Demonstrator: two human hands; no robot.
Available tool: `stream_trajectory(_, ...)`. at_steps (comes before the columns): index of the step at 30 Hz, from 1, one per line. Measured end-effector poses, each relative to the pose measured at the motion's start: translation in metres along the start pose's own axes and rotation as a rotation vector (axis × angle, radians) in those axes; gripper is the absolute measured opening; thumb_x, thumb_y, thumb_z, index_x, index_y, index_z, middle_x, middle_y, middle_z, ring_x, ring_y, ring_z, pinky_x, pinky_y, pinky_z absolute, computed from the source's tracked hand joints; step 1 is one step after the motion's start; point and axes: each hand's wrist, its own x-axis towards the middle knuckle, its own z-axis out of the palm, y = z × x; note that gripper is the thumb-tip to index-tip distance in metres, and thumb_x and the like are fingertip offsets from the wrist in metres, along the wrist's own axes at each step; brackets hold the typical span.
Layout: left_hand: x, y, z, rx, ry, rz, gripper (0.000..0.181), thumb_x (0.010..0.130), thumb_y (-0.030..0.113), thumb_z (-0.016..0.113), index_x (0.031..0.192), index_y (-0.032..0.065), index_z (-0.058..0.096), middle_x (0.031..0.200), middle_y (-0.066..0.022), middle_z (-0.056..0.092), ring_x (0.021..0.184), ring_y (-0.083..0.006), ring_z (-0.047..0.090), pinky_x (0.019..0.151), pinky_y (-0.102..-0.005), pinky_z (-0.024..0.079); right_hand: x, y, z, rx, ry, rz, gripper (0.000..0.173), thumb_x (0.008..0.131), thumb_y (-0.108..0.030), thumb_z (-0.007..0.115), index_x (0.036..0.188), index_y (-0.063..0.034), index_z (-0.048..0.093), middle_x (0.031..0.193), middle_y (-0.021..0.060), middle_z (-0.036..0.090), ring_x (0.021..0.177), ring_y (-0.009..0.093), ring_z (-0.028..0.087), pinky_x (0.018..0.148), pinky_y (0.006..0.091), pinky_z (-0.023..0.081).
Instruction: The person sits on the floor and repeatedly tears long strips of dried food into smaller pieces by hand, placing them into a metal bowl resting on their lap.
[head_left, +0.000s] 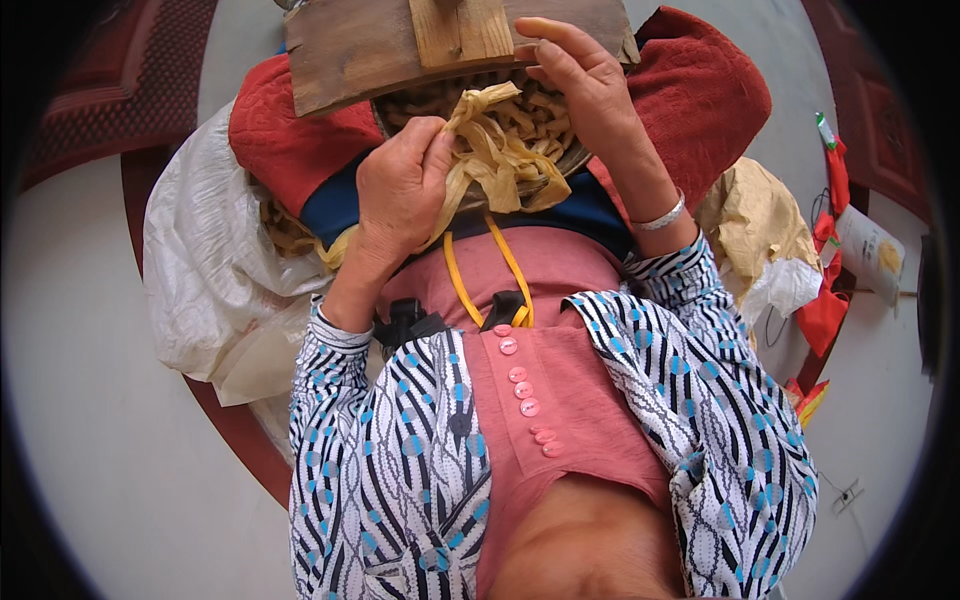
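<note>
My left hand (403, 182) pinches a pale yellow, flat strip of fibre, perhaps husk or straw, near a gathered end. The loose loops of the strip (501, 174) hang over the near side of a round woven piece (551, 124), which rests in my lap and is partly hidden under a wooden board. To the right, my right hand (589, 82) is raised with its fingers spread beside the board's near edge, holding nothing that I can see. The wooden board (360, 56) lies across the far side of the woven piece, with a lighter wood block (460, 34) on it.
Red cloth (694, 112) covers both knees. A white plastic sack (217, 247) with more fibre stands at the left. Crumpled brown paper (761, 217) and red plastic bags (821, 319) are at the right. Carved dark red panels stand at both sides.
</note>
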Motion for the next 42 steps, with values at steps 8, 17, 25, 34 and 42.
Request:
stream_trajectory(8,0.021,-0.001,-0.004,-0.069,-0.109,0.091,0.014,0.093,0.016,0.060,0.101,0.0050,0.063,0.081,-0.0153,0.065,0.075,-0.0348,0.065,0.065,-0.0384,0.051,-0.006,-0.021,-0.005,-0.887,-0.424,-0.244,0.023,0.090,-0.026,0.068,0.094,-0.0036,0.066,0.072,0.0143,0.061,0.063,0.028,0.061,0.058,0.0357,0.048)
stream_trajectory(17,0.015,-0.018,-0.028,-0.465,-0.496,-0.106,0.019,0.097,0.013,0.060,0.101,-0.0050,0.066,0.079,0.0000,0.063,0.076,-0.0069,0.055,0.068,-0.0247,0.046,-0.025,-0.026,-0.021,-0.916,-0.599,-0.332,0.016,0.086,-0.012,0.070,0.088,-0.0003,0.060,0.071,0.0138,0.051,0.066,0.029,0.054,0.061,0.0386,0.044)
stream_trajectory(25,0.034,-0.017,-0.023,-0.656,-0.663,-0.279,0.026,0.100,0.024,0.057,0.095,0.0018,0.069,0.079,0.0056,0.059,0.073,-0.0018,0.050,0.063,-0.0176,0.040,-0.003,-0.032,-0.001,-0.947,-0.638,-0.391,0.019,0.085,-0.020,0.067,0.098,-0.0052,0.064,0.081,0.0154,0.062,0.076,0.036,0.062,0.065,0.0420,0.050)
stream_trajectory(34,0.083,-0.022,-0.027,-0.528,-0.287,-0.154,0.025,0.098,0.013,0.058,0.114,-0.0031,0.067,0.084,0.0038,0.062,0.073,-0.0041,0.053,0.064,-0.0196,0.045,0.028,-0.031,-0.003,-0.793,-0.243,-0.231,0.018,0.096,-0.018,0.060,0.105,-0.0031,0.064,0.081,0.0167,0.064,0.076,0.028,0.064,0.071,0.0361,0.051)
stream_trajectory(42,0.122,-0.047,-0.016,-0.389,-0.182,-0.068,0.021,0.095,0.015,0.059,0.107,-0.0007,0.064,0.084,-0.0027,0.065,0.078,-0.0103,0.058,0.069,-0.0274,0.048,0.055,-0.015,-0.002,-0.831,-0.134,-0.258,0.016,0.097,-0.016,0.059,0.106,-0.0035,0.063,0.085,0.0069,0.063,0.079,0.015,0.058,0.073,0.0294,0.049)
